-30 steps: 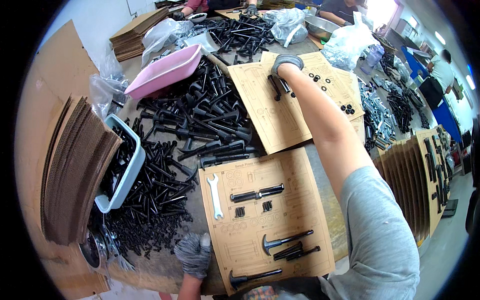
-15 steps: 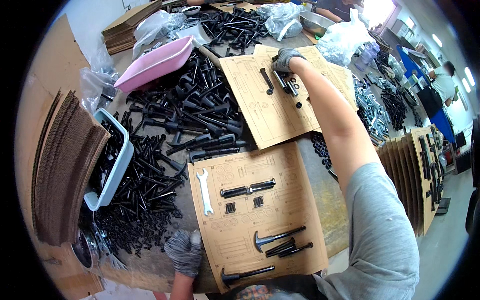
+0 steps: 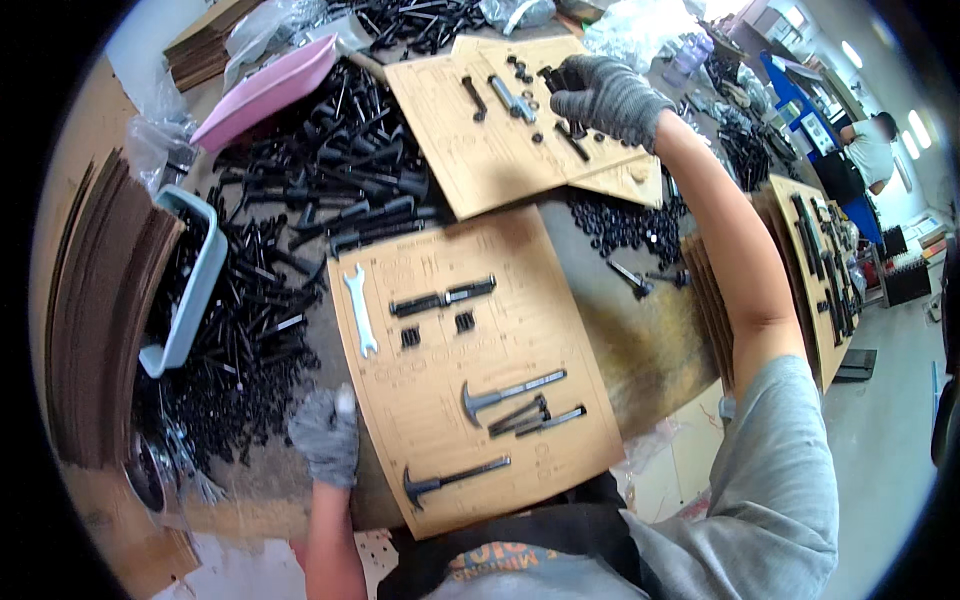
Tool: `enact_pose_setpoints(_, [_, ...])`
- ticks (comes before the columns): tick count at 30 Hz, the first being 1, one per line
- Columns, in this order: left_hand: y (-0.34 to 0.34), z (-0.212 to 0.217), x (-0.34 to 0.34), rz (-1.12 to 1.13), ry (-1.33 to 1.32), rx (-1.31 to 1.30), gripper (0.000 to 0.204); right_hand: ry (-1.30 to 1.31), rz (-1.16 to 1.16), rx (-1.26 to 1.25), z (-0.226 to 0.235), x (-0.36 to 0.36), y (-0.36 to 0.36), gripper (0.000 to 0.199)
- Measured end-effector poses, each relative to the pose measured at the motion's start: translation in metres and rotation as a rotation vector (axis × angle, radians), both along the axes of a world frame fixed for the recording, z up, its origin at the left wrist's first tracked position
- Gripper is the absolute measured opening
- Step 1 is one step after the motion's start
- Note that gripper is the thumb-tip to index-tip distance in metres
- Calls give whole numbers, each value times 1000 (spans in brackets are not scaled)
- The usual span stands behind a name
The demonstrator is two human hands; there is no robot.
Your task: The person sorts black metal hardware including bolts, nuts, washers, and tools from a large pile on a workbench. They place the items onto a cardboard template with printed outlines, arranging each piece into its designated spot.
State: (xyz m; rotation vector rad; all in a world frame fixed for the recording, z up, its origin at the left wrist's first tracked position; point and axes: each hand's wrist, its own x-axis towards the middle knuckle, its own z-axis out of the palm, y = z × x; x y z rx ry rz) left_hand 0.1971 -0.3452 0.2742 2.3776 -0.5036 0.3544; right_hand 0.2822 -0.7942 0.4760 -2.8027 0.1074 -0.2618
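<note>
We see a big pile of black bolts (image 3: 300, 200) beside two brown cards. Our left hand (image 3: 325, 435) rests flat by the near card (image 3: 480, 380). Our right hand (image 3: 605, 95) curls round small black parts (image 3: 560, 80) over the far card (image 3: 500, 130).

Grey knit work gloves on both hands, left grip (image 3: 325, 435) and right grip (image 3: 608, 97), ribbed at the cuffs, slightly soiled. Forearms bare below the gloves. Light grey short-sleeved T-shirt, sleeve ending above the right elbow. Dark apron or garment at the chest, with orange print.
</note>
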Motion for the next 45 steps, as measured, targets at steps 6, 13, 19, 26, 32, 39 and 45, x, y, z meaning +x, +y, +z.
enact_pose_setpoints(6, [0,-8,2,-6,24,-18,39,237,-5,143,-62,-92,52,20])
enact_pose_setpoints(13, [-3,3,-1,-15,21,10,35,304,277,-349,-117,-136,102,26])
enact_pose_setpoints(19, [-4,1,-2,27,179,-97,27,325,356,-429,-126,-139,99,22])
enact_pose_setpoints(26, [-100,75,-14,-426,383,-72,23,161,277,-82,-133,-180,73,53])
enact_pose_setpoints(32, [-176,61,-4,-646,169,146,23,132,-123,213,-135,-209,49,35])
enact_pose_setpoints(39, [-210,50,6,-635,197,291,21,-8,-99,316,-163,-201,44,27])
enact_pose_setpoints(45, [-205,49,11,-676,334,228,27,-8,-52,263,-174,-193,43,25])
